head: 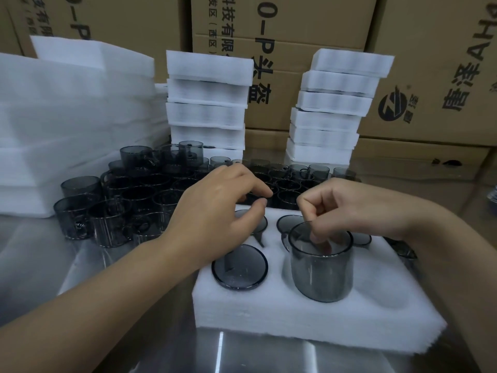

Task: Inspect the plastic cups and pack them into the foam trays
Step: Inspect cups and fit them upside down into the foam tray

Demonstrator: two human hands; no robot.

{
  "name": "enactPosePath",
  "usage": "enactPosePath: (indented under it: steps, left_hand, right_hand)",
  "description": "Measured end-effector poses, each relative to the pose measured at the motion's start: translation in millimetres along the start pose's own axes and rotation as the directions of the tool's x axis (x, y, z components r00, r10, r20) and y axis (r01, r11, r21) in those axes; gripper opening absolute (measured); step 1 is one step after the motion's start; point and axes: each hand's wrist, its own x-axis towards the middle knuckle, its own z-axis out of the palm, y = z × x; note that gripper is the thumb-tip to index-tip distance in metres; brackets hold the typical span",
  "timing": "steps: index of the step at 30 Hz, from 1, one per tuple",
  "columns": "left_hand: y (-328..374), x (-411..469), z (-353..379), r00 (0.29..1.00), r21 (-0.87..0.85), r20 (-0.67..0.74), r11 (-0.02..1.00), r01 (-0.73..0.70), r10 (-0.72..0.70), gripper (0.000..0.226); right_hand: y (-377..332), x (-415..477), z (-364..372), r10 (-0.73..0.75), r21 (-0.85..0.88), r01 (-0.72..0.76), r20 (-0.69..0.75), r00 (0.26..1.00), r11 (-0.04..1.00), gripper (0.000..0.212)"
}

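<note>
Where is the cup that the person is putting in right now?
The smoky cup stands in the foam tray, front row, right of a seated cup, with the right hand gripping its rim.

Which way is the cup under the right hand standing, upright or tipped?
Upright: the cup has its open rim facing up, and the right hand dips fingers inside it.

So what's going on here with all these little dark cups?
A person is packing smoky plastic cups into a white foam tray. The right hand holds one cup by its rim, fingers inside, part-way into a tray slot. The left hand hovers over the tray, holding nothing. A few slots already hold cups, and a crowd of loose cups waits behind, beside stacks of foam.
</note>
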Motion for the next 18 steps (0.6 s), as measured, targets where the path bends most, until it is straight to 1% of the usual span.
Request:
enactPosePath:
  steps: [4, 7, 9, 12, 14, 16, 18]
  left_hand:
    - [1, 1, 1, 0.998, -0.150, 0.038, 0.987, 0.057, -0.052, 0.015]
    - [1, 1, 0, 0.997, -0.249, 0.051, 0.965, 0.077, -0.067, 0.013]
    - [3, 1, -2, 0.997, -0.316, 0.074, 0.947, 0.059, -0.038, 0.012]
    - [6, 0, -6, 0.988, -0.406, 0.151, 0.914, 0.023, 0.043, 0.010]
    - [8, -1, -8, 0.973, -0.458, 0.211, 0.889, 0.014, 0.093, 0.015]
    - [8, -2, -10, 0.960, -0.480, 0.251, 0.877, 0.014, 0.122, 0.021]
    - [7, -1, -11, 0.957, -0.480, 0.269, 0.876, 0.032, 0.112, 0.019]
  right_hand:
    - [-2, 2, 3, 0.013, -0.001, -0.013, -0.041, 0.999, 1.000, 0.017]
    - [0, 2, 5, 0.030, -0.043, -0.032, -0.044, 0.999, 0.999, 0.016]
    - [1, 3, 7, 0.051, -0.091, -0.052, -0.020, 0.999, 0.995, 0.016]
    - [1, 1, 5, 0.068, -0.124, -0.065, 0.014, 0.998, 0.990, 0.022]
    - [1, 0, 2, 0.070, -0.088, -0.069, 0.010, 0.998, 0.994, 0.027]
    - [4, -1, -2, 0.057, -0.053, -0.058, -0.024, 0.998, 0.997, 0.033]
    - [9, -2, -7, 0.046, 0.000, -0.046, -0.035, 0.998, 0.999, 0.031]
